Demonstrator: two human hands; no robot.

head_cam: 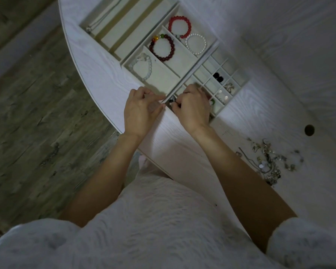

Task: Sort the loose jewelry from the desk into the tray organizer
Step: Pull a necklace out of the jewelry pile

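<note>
A grey tray organizer lies on the white desk, with bracelet bays and a grid of small cells. My right hand is curled over the grid's near corner and pinches a small dark piece of jewelry. My left hand rests beside it, fingertips touching the tray's near corner. A red bracelet, a dark red bracelet, a pearl bracelet and a clear bead bracelet lie in the bays. Loose jewelry is piled on the desk to the right.
Black earrings, silver pieces and white studs fill some grid cells. A necklace lies in a long bay at the far left. A cable hole sits in the desk at right. The curved desk edge borders wooden floor.
</note>
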